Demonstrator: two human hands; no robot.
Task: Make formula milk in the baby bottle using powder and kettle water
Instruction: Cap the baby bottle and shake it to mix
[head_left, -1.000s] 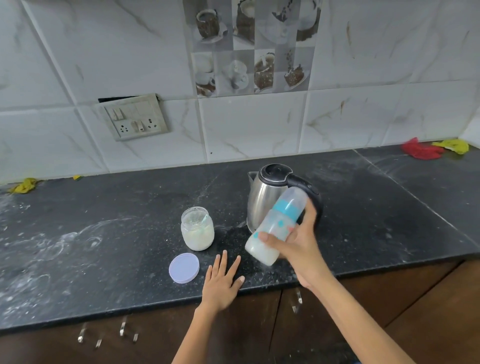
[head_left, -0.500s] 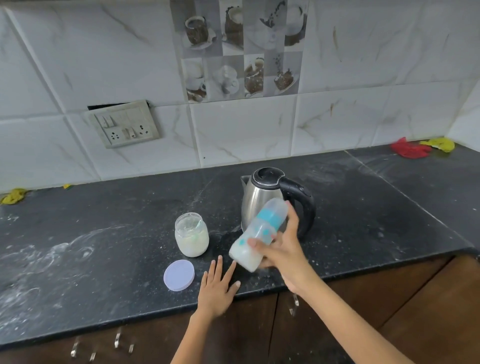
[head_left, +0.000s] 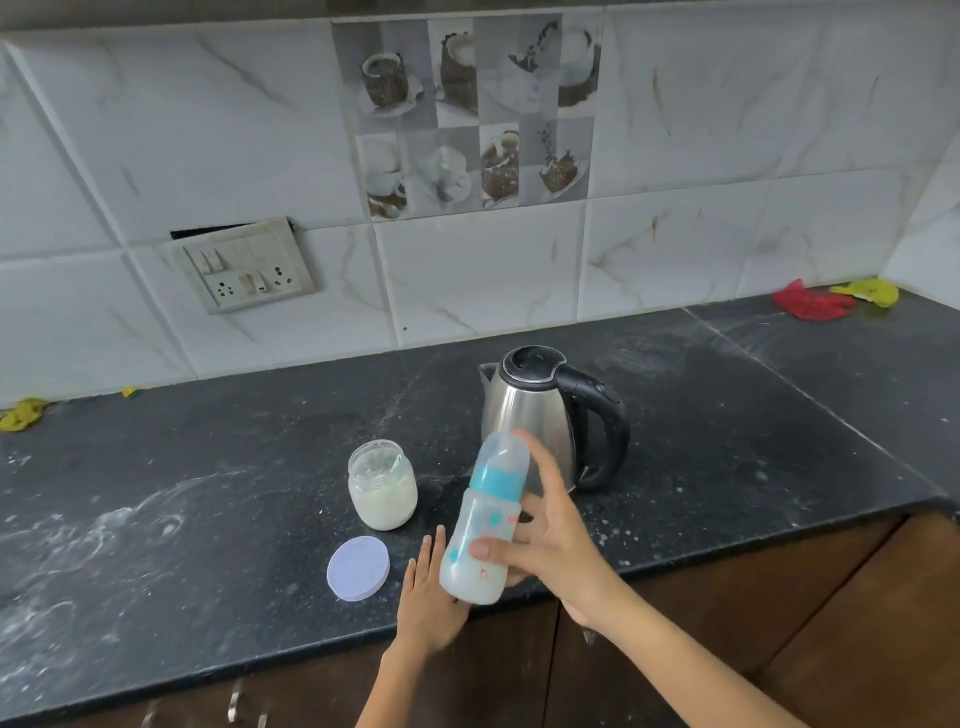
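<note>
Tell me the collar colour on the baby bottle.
Turquoise blue collar on the baby bottle, head view.

Kettle (head_left: 530, 415) at centre: brushed steel body, semi-glossy, with a black glossy plastic handle and lid; baby bottle (head_left: 485, 519) in front of it: translucent frosted plastic, matt teal plastic collar, milky white inside; jar (head_left: 383, 486) left of it: clear glass, shiny, pale powder clinging to the wall; lid (head_left: 358, 568) lower centre: smooth matt lilac plastic; countertop (head_left: 208, 467): dark speckled stone, dull, smeared with white dust at left; wall tiles (head_left: 156, 130) across the top: glossy marble-look ceramic; cabinet doors (head_left: 857, 623) lower right: dark wood, matt.
</note>
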